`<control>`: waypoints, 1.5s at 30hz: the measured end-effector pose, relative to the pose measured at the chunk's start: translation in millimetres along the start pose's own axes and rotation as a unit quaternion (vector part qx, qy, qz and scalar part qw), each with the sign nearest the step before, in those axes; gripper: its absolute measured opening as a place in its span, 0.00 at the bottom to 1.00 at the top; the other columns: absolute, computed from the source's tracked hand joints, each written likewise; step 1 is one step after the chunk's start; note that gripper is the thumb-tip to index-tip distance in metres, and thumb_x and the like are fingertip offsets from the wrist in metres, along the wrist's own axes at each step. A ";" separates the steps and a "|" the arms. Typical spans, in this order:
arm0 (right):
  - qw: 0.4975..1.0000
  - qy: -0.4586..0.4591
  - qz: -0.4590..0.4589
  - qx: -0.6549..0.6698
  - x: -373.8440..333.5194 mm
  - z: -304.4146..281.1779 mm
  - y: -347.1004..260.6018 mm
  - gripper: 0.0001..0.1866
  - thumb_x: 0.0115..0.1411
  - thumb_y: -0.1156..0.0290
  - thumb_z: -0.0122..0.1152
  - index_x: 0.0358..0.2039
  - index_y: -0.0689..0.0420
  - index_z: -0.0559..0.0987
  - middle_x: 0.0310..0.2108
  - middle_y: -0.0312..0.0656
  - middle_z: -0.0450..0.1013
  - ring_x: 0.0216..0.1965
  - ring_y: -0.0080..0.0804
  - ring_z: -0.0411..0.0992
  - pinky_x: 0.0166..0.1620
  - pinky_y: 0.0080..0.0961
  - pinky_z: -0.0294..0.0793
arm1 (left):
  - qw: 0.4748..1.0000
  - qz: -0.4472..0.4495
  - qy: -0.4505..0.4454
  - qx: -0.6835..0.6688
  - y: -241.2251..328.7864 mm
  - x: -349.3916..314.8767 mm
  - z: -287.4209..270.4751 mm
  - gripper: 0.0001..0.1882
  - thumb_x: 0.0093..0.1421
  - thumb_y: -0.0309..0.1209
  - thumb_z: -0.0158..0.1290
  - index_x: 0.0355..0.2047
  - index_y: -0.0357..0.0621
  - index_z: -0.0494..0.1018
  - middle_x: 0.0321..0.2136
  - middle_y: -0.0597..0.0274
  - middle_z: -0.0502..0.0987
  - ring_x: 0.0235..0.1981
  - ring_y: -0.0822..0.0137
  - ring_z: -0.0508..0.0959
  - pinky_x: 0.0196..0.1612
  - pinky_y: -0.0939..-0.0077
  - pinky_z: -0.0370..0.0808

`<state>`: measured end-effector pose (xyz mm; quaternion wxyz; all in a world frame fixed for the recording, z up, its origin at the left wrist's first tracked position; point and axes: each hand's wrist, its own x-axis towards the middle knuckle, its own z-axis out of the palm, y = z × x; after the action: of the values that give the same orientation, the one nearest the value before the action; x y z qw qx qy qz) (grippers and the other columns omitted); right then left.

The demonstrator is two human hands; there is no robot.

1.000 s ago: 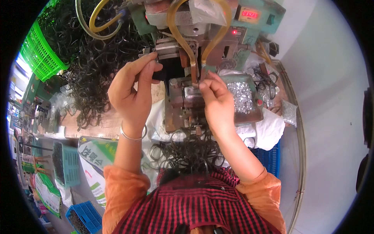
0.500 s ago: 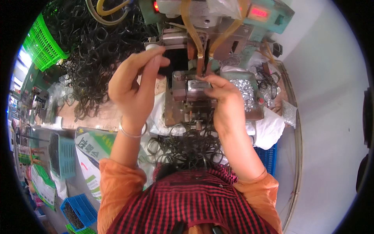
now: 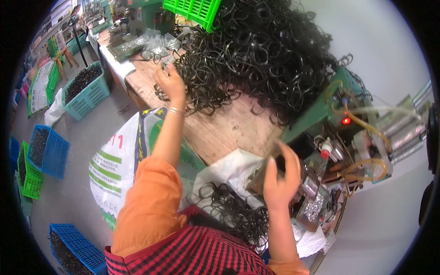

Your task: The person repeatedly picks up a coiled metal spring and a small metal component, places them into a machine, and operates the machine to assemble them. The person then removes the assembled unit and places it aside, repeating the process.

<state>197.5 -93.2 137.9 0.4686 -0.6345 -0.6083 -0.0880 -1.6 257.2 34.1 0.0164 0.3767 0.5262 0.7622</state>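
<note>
Close beside the left hand (image 3: 172,87), black loops (image 3: 270,59)

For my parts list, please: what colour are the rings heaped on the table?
The rings are black, seen best in the head view.

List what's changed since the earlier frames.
View swung left. The left hand moved from beside the machine out left to the edge of the black loops; can't tell if it holds anything. The right hand came away from the silver block's right side, now open, blurred. Loop pile and silver pieces stayed put.
</note>
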 end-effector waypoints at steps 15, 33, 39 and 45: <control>0.851 -0.349 0.020 -0.392 299.0 272.1 44.7 0.44 0.51 0.59 0.64 0.68 0.26 0.57 0.68 0.47 0.55 0.68 0.52 0.53 0.61 0.54 0.64 | 0.778 -0.282 -0.561 0.018 -61.6 53.4 51.8 0.58 0.52 0.67 0.56 0.68 0.32 0.54 0.66 0.43 0.60 0.68 0.54 0.58 0.68 0.67 0.54; 0.895 -0.204 0.010 -0.396 259.9 130.6 110.7 0.46 0.45 0.52 0.71 0.64 0.18 0.61 0.59 0.49 0.66 0.60 0.52 0.65 0.56 0.48 0.73 | 0.642 -0.290 -0.706 -0.072 28.5 -93.1 66.0 0.55 0.53 0.65 0.57 0.66 0.31 0.56 0.61 0.38 0.66 0.61 0.50 0.68 0.59 0.61 0.68; 0.918 -0.078 0.206 -0.328 279.9 113.7 122.4 0.38 0.50 0.51 0.70 0.62 0.23 0.68 0.56 0.39 0.73 0.61 0.48 0.65 0.61 0.49 0.62 | 0.682 -0.161 -0.709 0.078 44.7 -43.1 7.7 0.49 0.52 0.59 0.62 0.59 0.26 0.64 0.52 0.37 0.74 0.55 0.51 0.75 0.58 0.66 0.70; 0.921 -0.071 0.224 -0.309 295.1 97.2 145.3 0.45 0.43 0.40 0.71 0.64 0.32 0.68 0.60 0.39 0.70 0.62 0.48 0.66 0.61 0.51 0.63 | 0.744 -0.092 -0.651 0.120 13.4 -66.7 -48.2 0.34 0.54 0.55 0.59 0.44 0.32 0.75 0.41 0.36 0.79 0.45 0.45 0.80 0.48 0.59 0.75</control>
<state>349.3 204.5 215.2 0.2123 -0.8723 -0.4239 -0.1193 22.6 185.0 0.0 0.3800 0.7298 0.5068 0.2571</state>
